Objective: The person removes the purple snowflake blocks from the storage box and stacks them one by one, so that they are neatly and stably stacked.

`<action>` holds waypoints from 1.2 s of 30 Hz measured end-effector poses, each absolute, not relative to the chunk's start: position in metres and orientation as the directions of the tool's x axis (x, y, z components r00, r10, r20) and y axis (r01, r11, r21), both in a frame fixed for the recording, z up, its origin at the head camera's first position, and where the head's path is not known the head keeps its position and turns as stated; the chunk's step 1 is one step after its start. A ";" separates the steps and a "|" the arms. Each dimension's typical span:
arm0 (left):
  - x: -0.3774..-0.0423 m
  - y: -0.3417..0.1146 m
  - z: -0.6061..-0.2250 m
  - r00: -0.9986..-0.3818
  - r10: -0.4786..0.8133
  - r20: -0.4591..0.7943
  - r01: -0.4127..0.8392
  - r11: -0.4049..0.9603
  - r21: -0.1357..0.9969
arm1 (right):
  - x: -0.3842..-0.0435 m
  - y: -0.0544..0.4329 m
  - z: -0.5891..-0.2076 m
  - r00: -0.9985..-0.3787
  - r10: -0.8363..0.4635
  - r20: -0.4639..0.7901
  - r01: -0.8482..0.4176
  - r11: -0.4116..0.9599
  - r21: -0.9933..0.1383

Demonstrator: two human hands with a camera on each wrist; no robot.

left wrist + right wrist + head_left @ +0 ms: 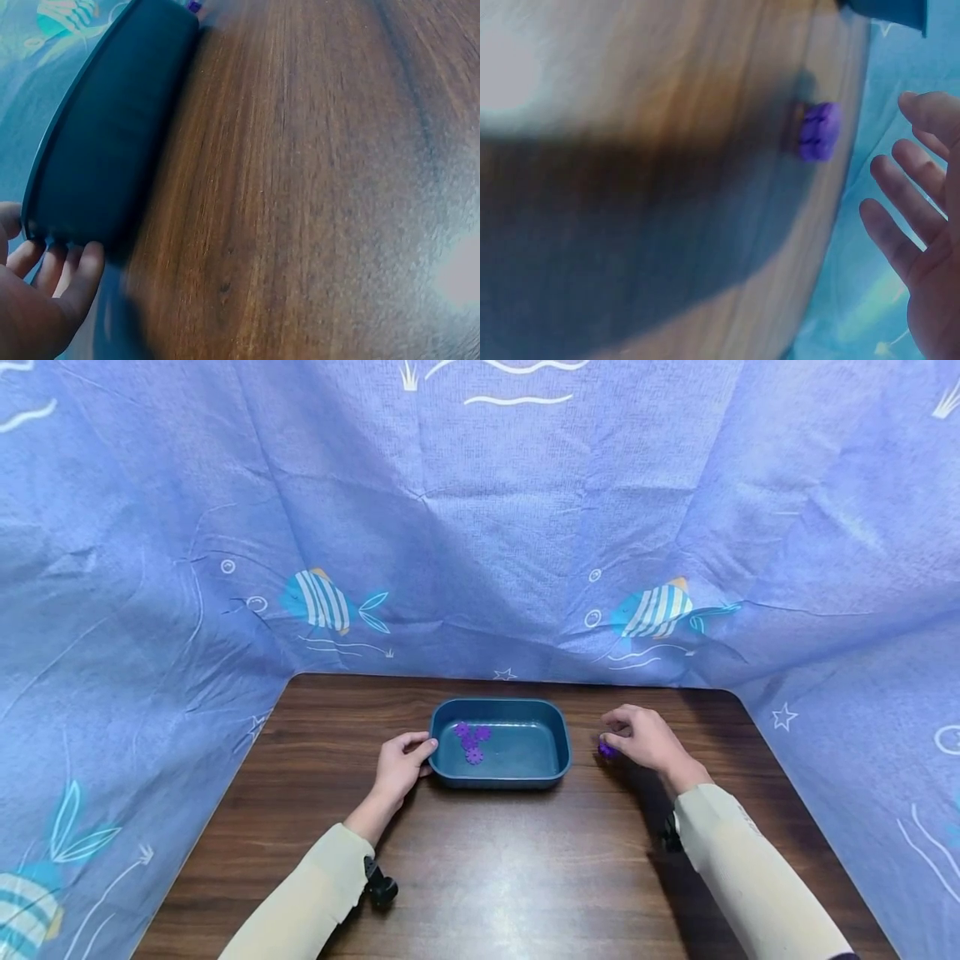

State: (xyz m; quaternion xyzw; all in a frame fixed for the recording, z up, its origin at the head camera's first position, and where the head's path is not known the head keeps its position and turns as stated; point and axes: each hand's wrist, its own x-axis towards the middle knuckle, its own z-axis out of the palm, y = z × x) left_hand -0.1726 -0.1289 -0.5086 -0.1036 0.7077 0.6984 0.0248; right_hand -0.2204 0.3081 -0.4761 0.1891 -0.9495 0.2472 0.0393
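A dark teal rectangular tray (525,781) stands on the table with several purple flower-shaped discs (475,755) lying at its left side. My left hand (402,764) grips the tray's left end, thumb over the rim; in the left wrist view, its fingers (88,262) press the outer wall. To the right of the tray, my right hand (641,739) is over a purple piece (606,749). The right wrist view shows this purple piece (820,132) as a small stack with notched edges on the table. The right hand's fingers (904,187) are spread, apart from it.
The dark wood-grain table (480,860) has rounded far corners and reflects a bright light near the front. A blue cloth (495,527) printed with fish hangs behind it and along both sides. A small black device (381,885) sits at the left wrist.
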 end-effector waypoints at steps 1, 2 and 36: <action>-0.173 -0.130 -0.509 -0.976 -0.107 -0.187 -0.189 0.006 0.982 | -0.222 0.305 -0.474 -0.921 -0.346 0.178 -0.389 0.803 -0.452; -0.174 -0.131 -0.509 -0.975 -0.100 -0.198 -0.200 0.005 0.980 | -0.223 0.301 -0.472 -0.917 -0.351 0.188 -0.398 0.800 -0.449; -0.181 -0.138 -0.509 -0.977 0.022 -0.213 -0.214 -0.018 0.977 | -0.255 0.159 -0.471 -0.829 -0.555 0.075 -0.520 0.714 -0.469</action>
